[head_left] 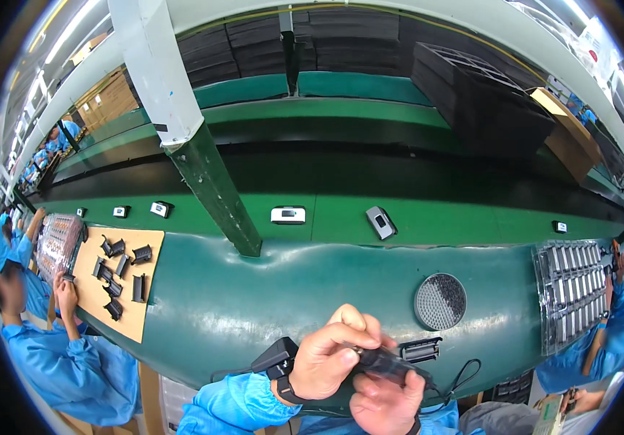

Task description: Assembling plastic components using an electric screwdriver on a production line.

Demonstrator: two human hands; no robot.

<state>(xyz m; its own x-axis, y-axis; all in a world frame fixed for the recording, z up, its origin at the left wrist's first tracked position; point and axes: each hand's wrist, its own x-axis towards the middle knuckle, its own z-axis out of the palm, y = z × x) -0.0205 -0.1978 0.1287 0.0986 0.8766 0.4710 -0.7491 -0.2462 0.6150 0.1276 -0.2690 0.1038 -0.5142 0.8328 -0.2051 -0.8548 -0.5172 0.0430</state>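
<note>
Down at 6 o'clock both hands are mid-assembly, left hand [328,359] clamped over the small black part [384,362] and right hand [386,404] pinching it from below; next likely calls for a firm, aligned press.

Both hands are meeting at the lower centre of the frame, the left hand [330,359] curling its fingers above the right hand [386,400].
</note>
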